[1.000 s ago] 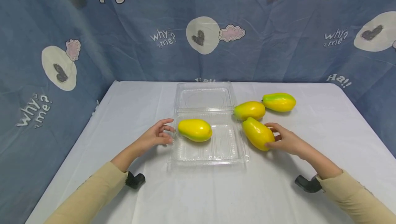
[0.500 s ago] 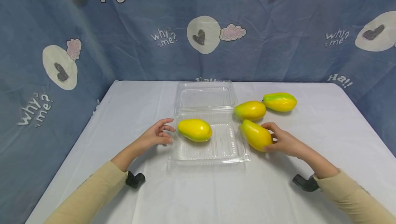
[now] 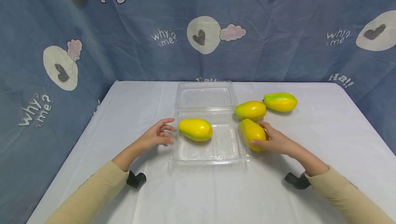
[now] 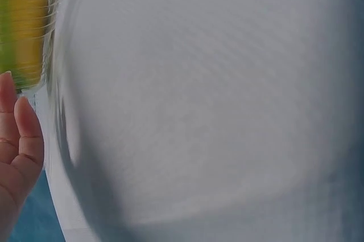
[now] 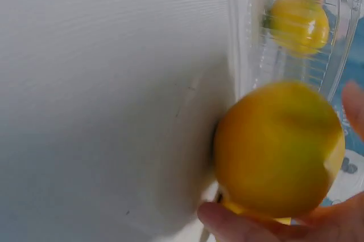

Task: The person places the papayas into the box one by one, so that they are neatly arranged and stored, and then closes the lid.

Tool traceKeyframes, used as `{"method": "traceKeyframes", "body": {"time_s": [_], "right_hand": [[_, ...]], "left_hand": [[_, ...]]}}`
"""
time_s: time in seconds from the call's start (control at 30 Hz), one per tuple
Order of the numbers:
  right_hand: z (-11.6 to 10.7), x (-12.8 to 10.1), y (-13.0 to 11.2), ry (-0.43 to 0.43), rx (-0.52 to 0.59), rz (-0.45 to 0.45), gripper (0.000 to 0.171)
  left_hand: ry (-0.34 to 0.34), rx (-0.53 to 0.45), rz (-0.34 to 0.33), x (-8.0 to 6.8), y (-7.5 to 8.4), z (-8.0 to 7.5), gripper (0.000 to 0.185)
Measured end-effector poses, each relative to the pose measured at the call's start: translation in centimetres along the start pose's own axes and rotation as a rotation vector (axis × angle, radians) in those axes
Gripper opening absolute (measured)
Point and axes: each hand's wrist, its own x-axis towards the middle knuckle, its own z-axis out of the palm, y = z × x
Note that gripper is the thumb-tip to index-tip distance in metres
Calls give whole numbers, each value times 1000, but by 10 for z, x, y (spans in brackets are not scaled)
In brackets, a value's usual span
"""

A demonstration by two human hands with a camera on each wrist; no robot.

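Note:
A clear plastic clamshell box (image 3: pixel 221 153) lies with its lid folded back, one yellow papaya (image 3: pixel 195 129) inside on its left half. By the box's left wall, my left hand (image 3: pixel 157 134) has loosely bent fingers; whether the fingertips touch the plastic is unclear. My right hand (image 3: pixel 276 140) grips a second yellow papaya (image 3: pixel 252 132) at the box's right edge, thumb on the near side and fingers on the far side. In the right wrist view this papaya (image 5: pixel 278 148) shows its rounded end, between thumb and fingers. Part of it is hidden by the hand.
Two more yellow-green papayas lie beyond the right hand: one papaya (image 3: pixel 250 110) beside the box's hinge, another papaya (image 3: pixel 280 102) farther right. A white cloth covers the table (image 3: pixel 204 193). A blue printed curtain (image 3: pixel 130 52) hangs behind it.
My right hand has moved left and wraps farther round its papaya, which has shifted slightly left against the box and turned a little. The left hand stays in place.

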Motion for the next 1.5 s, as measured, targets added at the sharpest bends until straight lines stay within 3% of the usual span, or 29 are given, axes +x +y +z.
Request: {"method": "traceKeyframes", "body": {"time_s": [0.17, 0.37, 0.6, 0.8, 1.23, 1.5], "right_hand": [[0, 6, -5, 53, -24, -5, 81], [-3, 9, -6, 22, -28, 49, 79], [-7, 7, -4, -11, -3, 108, 79], [-14, -1, -1, -7, -7, 117, 81], [-33, -23, -13, 51, 25, 40, 78], [-27, -27, -26, 91, 31, -99, 74]], "left_hand": [[-7, -9, 6, -1, 0, 0, 73], [-11, -8, 9, -1, -1, 0, 74], [-40, 8, 102, -2, -4, -1, 75], [-16, -5, 35, -1, 0, 0, 74], [-15, 12, 22, -1, 2, 0, 74], [-7, 10, 13, 0, 1, 0, 73]]}}
